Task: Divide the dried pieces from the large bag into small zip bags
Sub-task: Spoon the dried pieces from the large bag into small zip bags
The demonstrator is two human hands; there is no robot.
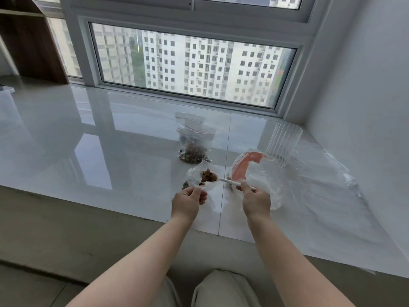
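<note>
L hand (pixel 187 202) pinches small bag (pixel 195 178), R hand (pixel 256 199) holds spoon (pixel 223 180)

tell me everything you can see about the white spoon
The white spoon looks like thin plastic, with a slim straight handle and a small bowl. The right hand pinches the handle's end. It lies nearly level above the glossy sill, bowl pointing left, heaped with brown dried pieces, at the open mouth of the small zip bag held by the left hand.
</note>
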